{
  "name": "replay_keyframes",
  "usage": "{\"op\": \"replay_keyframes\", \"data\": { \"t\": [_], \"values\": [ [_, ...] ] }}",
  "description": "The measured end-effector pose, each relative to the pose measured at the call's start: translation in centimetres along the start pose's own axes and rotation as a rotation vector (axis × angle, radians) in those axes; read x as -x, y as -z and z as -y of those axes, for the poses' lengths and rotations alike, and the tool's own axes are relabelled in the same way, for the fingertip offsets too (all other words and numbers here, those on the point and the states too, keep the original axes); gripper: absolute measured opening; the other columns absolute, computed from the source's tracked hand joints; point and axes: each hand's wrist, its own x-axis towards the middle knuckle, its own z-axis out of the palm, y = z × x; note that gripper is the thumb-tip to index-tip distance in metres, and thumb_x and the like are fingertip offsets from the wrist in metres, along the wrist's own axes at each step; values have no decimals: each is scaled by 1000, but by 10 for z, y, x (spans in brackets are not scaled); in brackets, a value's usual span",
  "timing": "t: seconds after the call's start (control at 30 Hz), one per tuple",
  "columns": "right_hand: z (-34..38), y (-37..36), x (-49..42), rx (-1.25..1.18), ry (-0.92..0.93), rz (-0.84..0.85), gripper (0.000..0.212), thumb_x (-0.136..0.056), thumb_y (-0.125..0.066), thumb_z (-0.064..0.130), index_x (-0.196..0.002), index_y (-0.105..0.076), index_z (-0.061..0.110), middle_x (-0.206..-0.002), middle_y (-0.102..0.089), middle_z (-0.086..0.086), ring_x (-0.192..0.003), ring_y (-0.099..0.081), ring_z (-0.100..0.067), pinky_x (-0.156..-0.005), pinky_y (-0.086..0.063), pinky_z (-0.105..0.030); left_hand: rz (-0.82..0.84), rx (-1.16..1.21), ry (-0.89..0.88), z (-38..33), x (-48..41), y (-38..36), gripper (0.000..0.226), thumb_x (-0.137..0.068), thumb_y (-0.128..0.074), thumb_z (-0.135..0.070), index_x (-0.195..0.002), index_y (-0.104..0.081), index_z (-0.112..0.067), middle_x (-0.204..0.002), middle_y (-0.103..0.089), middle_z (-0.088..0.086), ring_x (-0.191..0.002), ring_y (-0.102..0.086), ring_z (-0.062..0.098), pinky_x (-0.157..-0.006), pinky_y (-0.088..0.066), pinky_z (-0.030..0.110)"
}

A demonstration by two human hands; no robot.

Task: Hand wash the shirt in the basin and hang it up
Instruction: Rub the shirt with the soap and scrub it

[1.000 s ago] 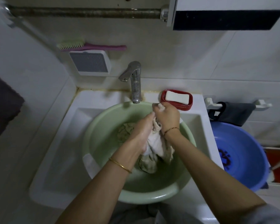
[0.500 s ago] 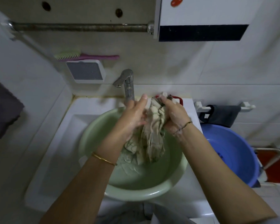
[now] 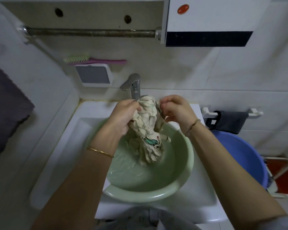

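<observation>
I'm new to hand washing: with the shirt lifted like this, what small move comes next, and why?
Probably rub the bunched shirt between left hand and right hand: both grip its top, its tail reaches the water in the basin.

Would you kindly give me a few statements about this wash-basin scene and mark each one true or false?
1. Both hands hold the shirt above the water. True: the left hand and right hand grip its bunched top, and only the lower end reaches the water.
2. The shirt hangs over a blue basin. False: it hangs over the green basin; the blue basin stands to the right.
3. A pink-handled brush lies above the white wall unit. True.
4. The tap is pouring a stream of water. False: no stream shows.
5. A dark cloth hangs on the small white rail at the right. True.
</observation>
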Motion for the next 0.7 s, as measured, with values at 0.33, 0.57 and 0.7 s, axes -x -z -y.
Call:
{"op": "replay_keyframes", "data": {
  "t": [0.33,0.57,0.7],
  "values": [
    [12,5,-2,-321,21,184,30,-80,-64,15,-108,-63,5,-102,-70,-12,-92,-67,-25,-84,-56,-36,170,104,-119,-66,-2,19,21,-83,-53,-3,-63,-53,-11,-56,-56,6,-54,-58,19,-55,-49,23],
    [16,22,-17,-474,-24,-56,21,-96,-41,7,-107,-58,2,-93,-66,-14,-82,-65,-23,-74,-56,-32,214,-860,-138,-31,-15,46,21,-74,-71,-3,-87,-60,-16,-85,-61,4,-72,-56,15,-65,-45,24],
    [-9,19,-27,-476,-179,-212,38,-93,-50,20,-122,-54,-4,-114,-62,-22,-103,-62,-36,-85,-55,-42,240,-370,-4,4,-22,44,12,-86,-60,-2,-97,-64,1,-90,-68,19,-79,-64,24,-71,-50,21]
  ]
}}
